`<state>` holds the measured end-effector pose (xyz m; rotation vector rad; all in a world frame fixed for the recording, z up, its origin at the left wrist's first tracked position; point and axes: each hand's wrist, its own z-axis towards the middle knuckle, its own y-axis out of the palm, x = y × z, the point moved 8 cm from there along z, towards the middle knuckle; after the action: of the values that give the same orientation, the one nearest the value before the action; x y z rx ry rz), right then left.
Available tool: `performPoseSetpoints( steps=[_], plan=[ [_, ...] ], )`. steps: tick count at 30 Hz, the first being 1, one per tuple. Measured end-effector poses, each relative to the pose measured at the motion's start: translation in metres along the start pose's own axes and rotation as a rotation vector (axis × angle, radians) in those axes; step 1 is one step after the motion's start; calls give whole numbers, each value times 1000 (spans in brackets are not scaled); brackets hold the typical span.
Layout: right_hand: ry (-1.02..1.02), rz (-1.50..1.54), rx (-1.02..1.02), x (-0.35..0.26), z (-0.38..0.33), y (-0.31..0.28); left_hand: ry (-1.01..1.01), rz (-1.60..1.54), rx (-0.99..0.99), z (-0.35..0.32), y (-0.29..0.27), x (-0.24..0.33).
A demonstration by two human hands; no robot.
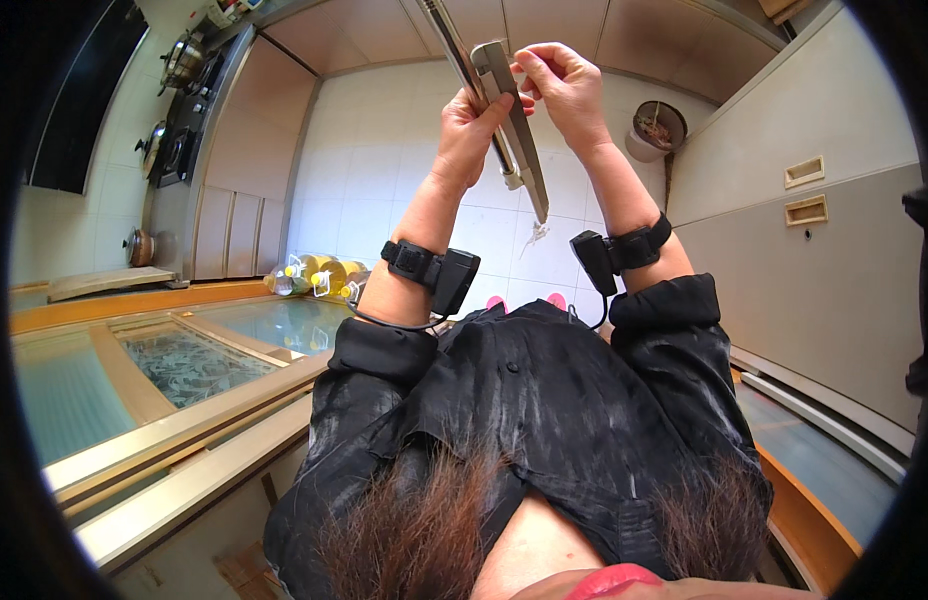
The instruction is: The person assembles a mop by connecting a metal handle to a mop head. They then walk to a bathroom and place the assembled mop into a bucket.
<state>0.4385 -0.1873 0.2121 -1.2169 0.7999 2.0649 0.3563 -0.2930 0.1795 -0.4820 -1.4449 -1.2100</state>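
Left hand (466,135): fingers closed around a flat grey bar-shaped head (524,150) and the metal pole (446,30) beside it, thumb lying across the face of the head. The head is raised in front of the person, over the tiled floor (374,150), held at a slant with its narrow end toward the body; a whitish fitting (511,181) sits at the pole's near end, close against the head. Right hand (566,95): thumb and forefinger bent together at the head's far end (whether they pinch anything, or touch the head, cannot tell). A wispy white tuft (534,236) shows just below the narrow end; hanging or on the floor, not distinguishable. Both forearms carry strapped black devices, left device (456,280) and right device (592,258). Surroundings: a round bin (644,149) with contents, on the floor to the right; yellow-capped bottles (329,277) grouped to the left; a stove (184,130) with a metal pot (183,62) farther left. Pink footwear (556,300) visible beyond the black shirt (524,390).
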Motion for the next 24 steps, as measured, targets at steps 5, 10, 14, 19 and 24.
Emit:
performPoseSetpoints(
  steps=[5, 10, 14, 19, 24],
  plan=[
    [43, 52, -148, 8, 0, 12, -28, -19, -16, -3, -4, -6],
    [206, 11, -306, 12, -3, 21, -73, -52, -111, -10, -2, -19],
    [46, 75, -201, -6, -5, 18, -83, -48, -121, -14, 4, -23],
    [68, 180, -1, -3, -17, -2, -60, -30, -88, -17, 11, -20],
    [-258, -208, -157, -42, -11, 10, -63, -25, -126, -21, 8, -17]
  ],
)
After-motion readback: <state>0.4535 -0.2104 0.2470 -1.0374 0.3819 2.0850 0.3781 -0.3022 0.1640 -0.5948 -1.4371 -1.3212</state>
